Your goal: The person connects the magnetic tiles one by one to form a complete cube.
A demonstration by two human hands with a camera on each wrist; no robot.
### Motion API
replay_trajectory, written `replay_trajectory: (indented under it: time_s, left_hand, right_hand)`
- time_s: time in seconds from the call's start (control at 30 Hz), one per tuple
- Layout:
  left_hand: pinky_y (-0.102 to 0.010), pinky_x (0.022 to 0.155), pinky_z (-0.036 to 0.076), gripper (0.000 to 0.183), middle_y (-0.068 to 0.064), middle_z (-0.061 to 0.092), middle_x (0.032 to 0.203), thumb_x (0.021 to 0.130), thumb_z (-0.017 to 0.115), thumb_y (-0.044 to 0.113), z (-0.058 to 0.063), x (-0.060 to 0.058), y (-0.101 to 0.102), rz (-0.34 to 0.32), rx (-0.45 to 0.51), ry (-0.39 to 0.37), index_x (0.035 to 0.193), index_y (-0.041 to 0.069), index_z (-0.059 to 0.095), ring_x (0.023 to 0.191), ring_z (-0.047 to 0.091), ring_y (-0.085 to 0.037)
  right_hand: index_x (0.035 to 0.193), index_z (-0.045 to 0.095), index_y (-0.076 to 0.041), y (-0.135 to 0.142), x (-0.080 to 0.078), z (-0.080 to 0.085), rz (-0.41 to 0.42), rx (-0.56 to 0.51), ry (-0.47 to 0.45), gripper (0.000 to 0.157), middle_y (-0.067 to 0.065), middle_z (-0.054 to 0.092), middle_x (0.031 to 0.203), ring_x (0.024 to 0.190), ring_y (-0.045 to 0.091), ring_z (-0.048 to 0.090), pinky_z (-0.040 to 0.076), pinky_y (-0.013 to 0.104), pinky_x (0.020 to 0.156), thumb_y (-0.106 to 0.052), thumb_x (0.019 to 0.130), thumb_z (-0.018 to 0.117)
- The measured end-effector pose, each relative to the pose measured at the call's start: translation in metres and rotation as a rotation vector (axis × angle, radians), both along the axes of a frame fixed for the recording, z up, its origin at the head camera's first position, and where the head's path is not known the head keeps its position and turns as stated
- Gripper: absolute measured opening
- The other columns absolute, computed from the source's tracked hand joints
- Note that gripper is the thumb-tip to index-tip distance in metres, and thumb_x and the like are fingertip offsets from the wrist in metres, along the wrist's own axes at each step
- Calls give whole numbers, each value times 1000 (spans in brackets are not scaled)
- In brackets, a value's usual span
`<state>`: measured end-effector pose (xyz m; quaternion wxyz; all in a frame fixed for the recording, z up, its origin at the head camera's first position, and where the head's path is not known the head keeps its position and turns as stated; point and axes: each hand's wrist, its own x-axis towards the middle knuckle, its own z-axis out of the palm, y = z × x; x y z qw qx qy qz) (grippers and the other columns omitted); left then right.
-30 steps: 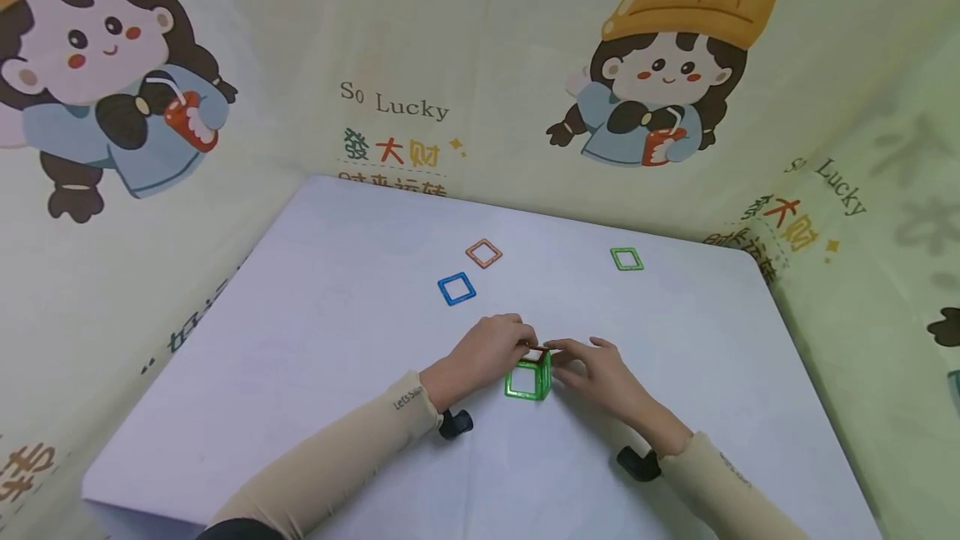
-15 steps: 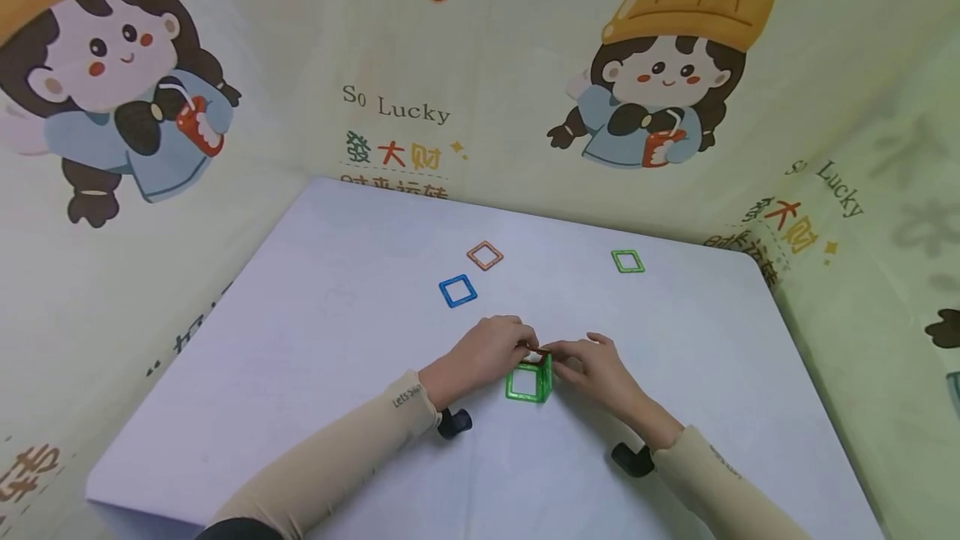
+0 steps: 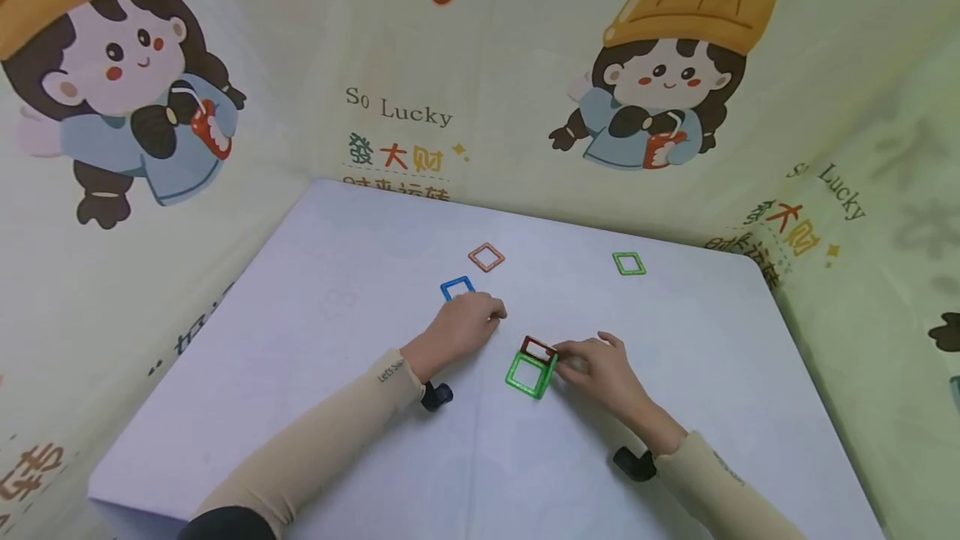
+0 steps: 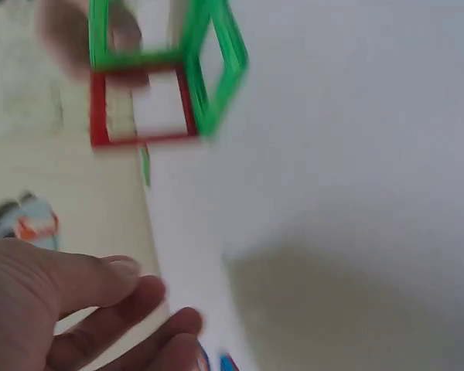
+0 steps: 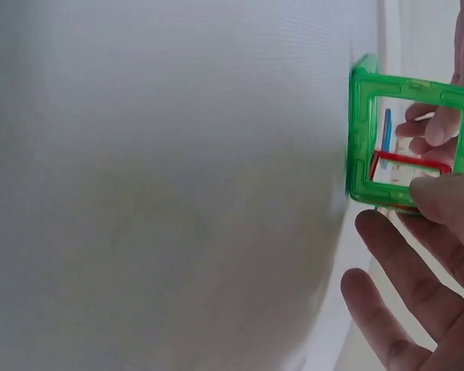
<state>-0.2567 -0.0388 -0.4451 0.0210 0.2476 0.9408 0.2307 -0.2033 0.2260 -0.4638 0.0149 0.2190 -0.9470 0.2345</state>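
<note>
Two green square magnetic tiles [image 3: 523,391] meet edge to edge, one flat on the table and one standing at its right. A red square magnetic tile [image 3: 524,345] stands along the flat one's far edge, joined to them. My right hand [image 3: 600,369] pinches the joined corner of the standing green tile and the red one between thumb and fingers, its other fingers spread. My left hand [image 3: 457,327] is off to the left of them with nothing between its loosely bent fingers, as the left wrist view shows. It partly covers a blue square tile [image 3: 454,281].
Beyond the left hand lies an orange square tile [image 3: 477,264]. Another green square tile [image 3: 626,254] is on the far right of the white table [image 3: 337,407]. A printed cloth [image 3: 510,107] hangs behind the table and along its sides.
My left hand has let go of the red tile and moved left and away, over the blue tile. The joined tiles have turned slightly in my right hand, which stays in place.
</note>
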Motion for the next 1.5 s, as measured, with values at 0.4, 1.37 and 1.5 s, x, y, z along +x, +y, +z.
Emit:
replay_trajectory:
  time_s: [0.4,1.37,1.5]
  left_hand:
    - [-40,92,54,32,-12,66,115,100,65,20,0,-54,-58,269,-224,-140,126,2,68,102,63,-25]
    - [-47,97,49,24,-5,68,103,98,70,17,-3,-53,-47,284,-223,-151,120,11,63,93,61,-22]
    - [-47,96,45,11,-2,69,97,99,68,16,1,-48,-43,286,-156,-116,110,14,65,90,60,-21]
  right_hand:
    - [105,79,-16,0,7,3,-95,21,30,20,-8,79,89,96,24,71,28,64,112,-16,85,84]
    - [100,80,-11,-9,25,-2,-180,25,36,19,-3,78,88,94,23,71,28,61,114,-21,84,86]
    - [99,80,-12,-9,26,-1,-181,28,36,17,-4,78,87,94,22,71,28,62,114,-21,85,85]
